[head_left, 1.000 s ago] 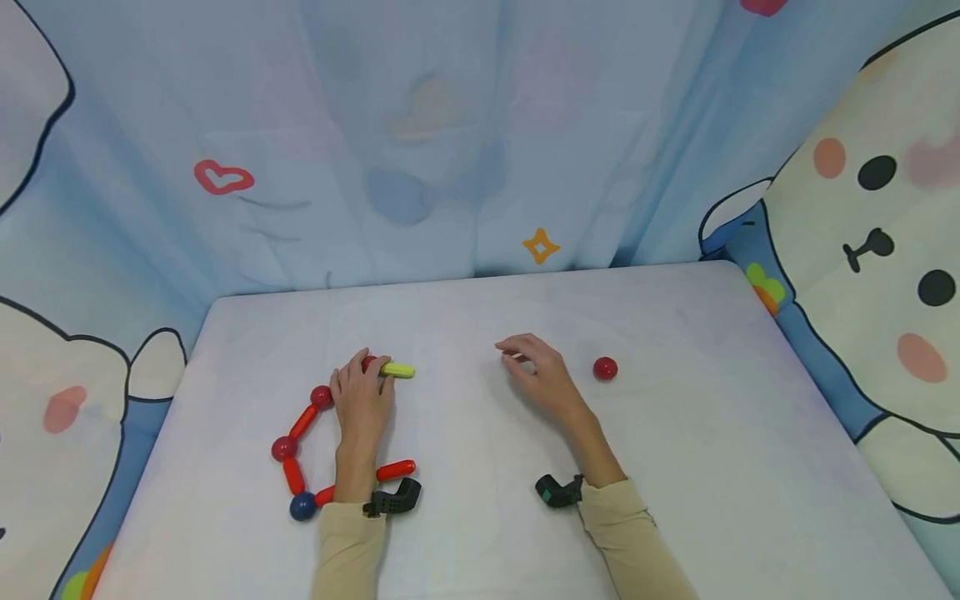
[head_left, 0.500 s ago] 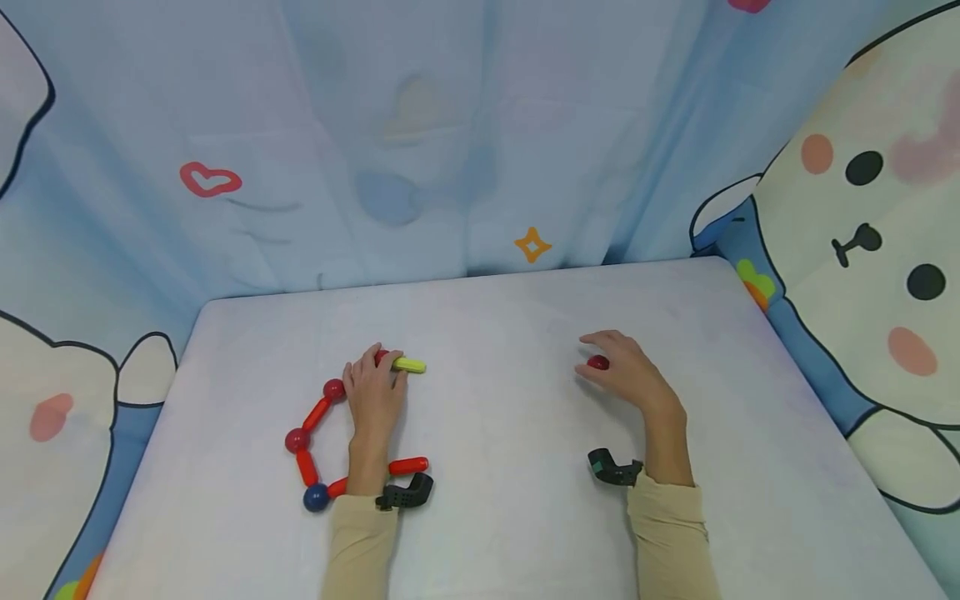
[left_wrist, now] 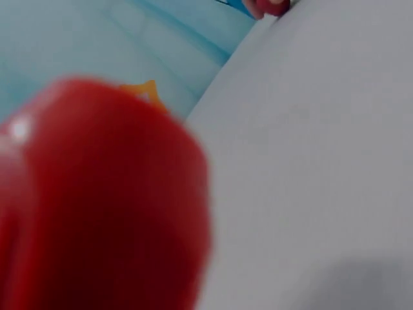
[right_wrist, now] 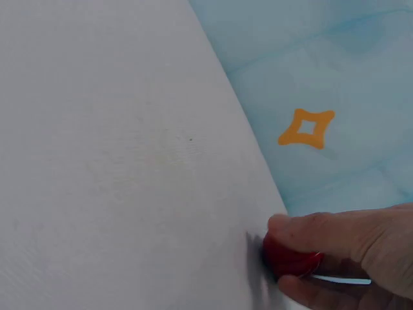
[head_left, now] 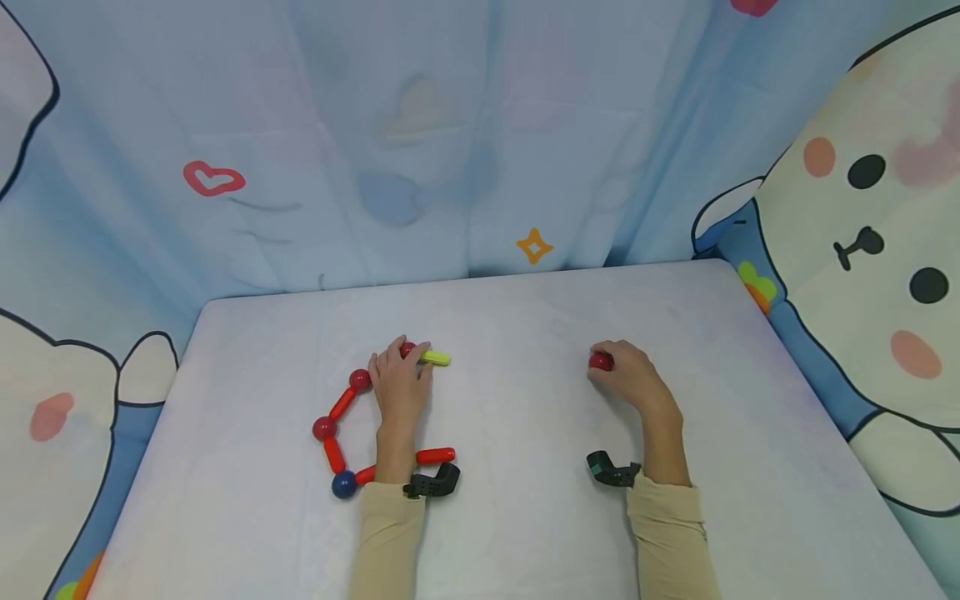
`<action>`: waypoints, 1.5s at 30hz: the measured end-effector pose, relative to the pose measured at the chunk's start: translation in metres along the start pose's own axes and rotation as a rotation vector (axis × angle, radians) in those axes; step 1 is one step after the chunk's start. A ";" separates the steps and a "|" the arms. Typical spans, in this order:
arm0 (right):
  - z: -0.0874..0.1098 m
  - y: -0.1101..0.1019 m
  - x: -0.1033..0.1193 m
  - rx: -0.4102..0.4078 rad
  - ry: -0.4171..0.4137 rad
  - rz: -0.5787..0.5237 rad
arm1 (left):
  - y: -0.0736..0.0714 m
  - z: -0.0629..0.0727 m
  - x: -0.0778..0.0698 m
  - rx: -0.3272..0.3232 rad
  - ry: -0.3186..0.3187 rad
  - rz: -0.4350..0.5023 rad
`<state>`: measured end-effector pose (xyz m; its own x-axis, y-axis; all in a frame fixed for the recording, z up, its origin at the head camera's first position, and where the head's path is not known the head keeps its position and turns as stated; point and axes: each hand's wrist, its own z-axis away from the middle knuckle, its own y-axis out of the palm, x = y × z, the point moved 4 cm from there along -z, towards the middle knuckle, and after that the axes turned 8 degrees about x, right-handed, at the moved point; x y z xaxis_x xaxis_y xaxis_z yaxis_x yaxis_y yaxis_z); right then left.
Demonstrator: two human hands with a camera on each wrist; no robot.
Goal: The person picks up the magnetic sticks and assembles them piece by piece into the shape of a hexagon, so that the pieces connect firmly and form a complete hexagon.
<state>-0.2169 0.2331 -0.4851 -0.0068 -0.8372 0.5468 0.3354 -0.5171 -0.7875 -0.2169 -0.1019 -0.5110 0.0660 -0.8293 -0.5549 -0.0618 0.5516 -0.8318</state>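
Observation:
A chain of red rods (head_left: pixel 335 455) and balls, with a red ball (head_left: pixel 325 428) and a blue ball (head_left: pixel 344 484) at its joints, lies on the left of the table. My left hand (head_left: pixel 399 387) holds its far end, fingers about a red ball (head_left: pixel 407 349) with a yellow-green rod (head_left: pixel 436 358) sticking out to the right. Part of the chain is hidden under the left wrist. A blurred red rod (left_wrist: pixel 122 200) fills the left wrist view. On the right, my right hand (head_left: pixel 632 375) pinches a loose red ball (right_wrist: pixel 288 257) between thumb and fingers.
The white-covered table (head_left: pixel 517 517) has its far edge against a blue printed curtain (head_left: pixel 450 150). Black wrist cameras (head_left: pixel 435 481) jut inward from both wrists, the left one close to a red rod end (head_left: pixel 437 456).
My right hand has moved right from mid-table and taken hold of the loose red ball. The left hand has shifted right, and the whole chain has slid along with it.

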 end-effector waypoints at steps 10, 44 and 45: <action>-0.027 0.036 0.022 -0.129 -0.078 -0.400 | 0.019 0.002 -0.033 0.040 0.094 -0.019; -0.043 0.097 0.072 -0.035 -0.184 -0.655 | 0.019 0.006 -0.038 0.007 0.172 -0.025; -0.043 0.097 0.073 -0.034 -0.193 -0.647 | 0.020 0.006 -0.038 0.008 0.173 -0.025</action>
<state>-0.2252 0.1139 -0.5342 -0.0272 -0.3120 0.9497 0.2906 -0.9115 -0.2911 -0.2148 -0.0590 -0.5063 -0.1050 -0.8452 -0.5240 -0.0547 0.5311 -0.8456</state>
